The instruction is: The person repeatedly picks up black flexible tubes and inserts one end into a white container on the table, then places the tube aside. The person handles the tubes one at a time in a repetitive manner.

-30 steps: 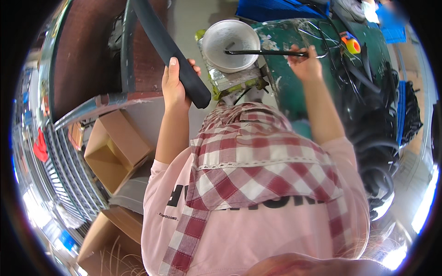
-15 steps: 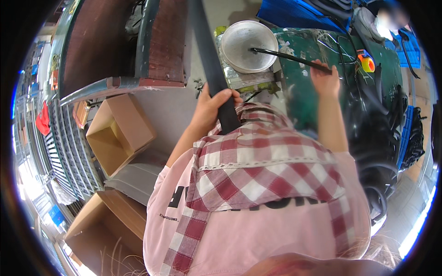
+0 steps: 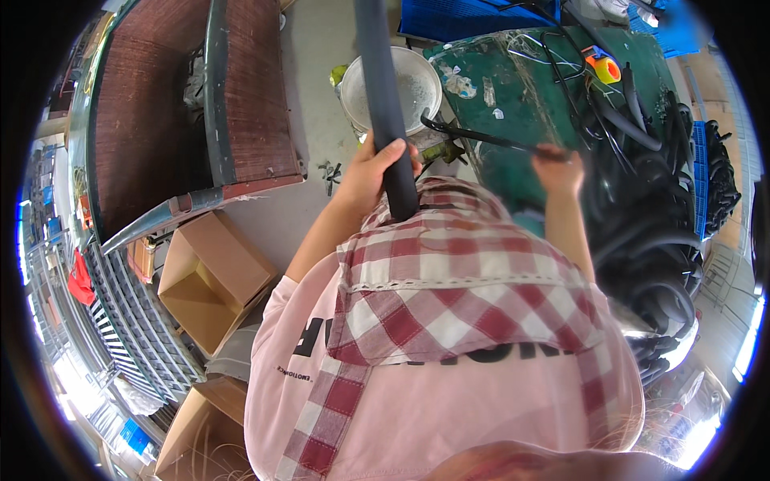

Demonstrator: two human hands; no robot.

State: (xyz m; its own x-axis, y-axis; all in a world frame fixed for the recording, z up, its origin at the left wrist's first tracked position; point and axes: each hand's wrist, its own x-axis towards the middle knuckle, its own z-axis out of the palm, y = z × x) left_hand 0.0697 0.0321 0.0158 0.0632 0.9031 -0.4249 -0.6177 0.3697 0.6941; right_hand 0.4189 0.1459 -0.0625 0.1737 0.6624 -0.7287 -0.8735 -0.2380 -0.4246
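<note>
My left hand [image 3: 370, 172] is wrapped around a thick black foam tube [image 3: 375, 72]. The tube stretches away from my apron, and its near end rests close to the checked cloth. In my closed right hand [image 3: 559, 170] is a thin black rod [image 3: 489, 139] with a bent tip. That tip points left and lies by the near right rim of a white bowl [image 3: 419, 80]. The tube passes in front of part of the bowl, which holds a little whitish, wet-looking stuff. My right fingers are slightly blurred.
On the right, a green table [image 3: 513, 120] carries an orange-and-yellow tape roll [image 3: 607, 70] and a heap of black tubes [image 3: 650, 256]. Blue crates [image 3: 473, 20] stand at the back. A brown wooden cabinet [image 3: 148, 104] and cardboard boxes [image 3: 220, 252] are on the left.
The rod's tip has come from inside the bowl to its near right rim, with my right hand drawn nearer to me. The tube now crosses in front of the bowl.
</note>
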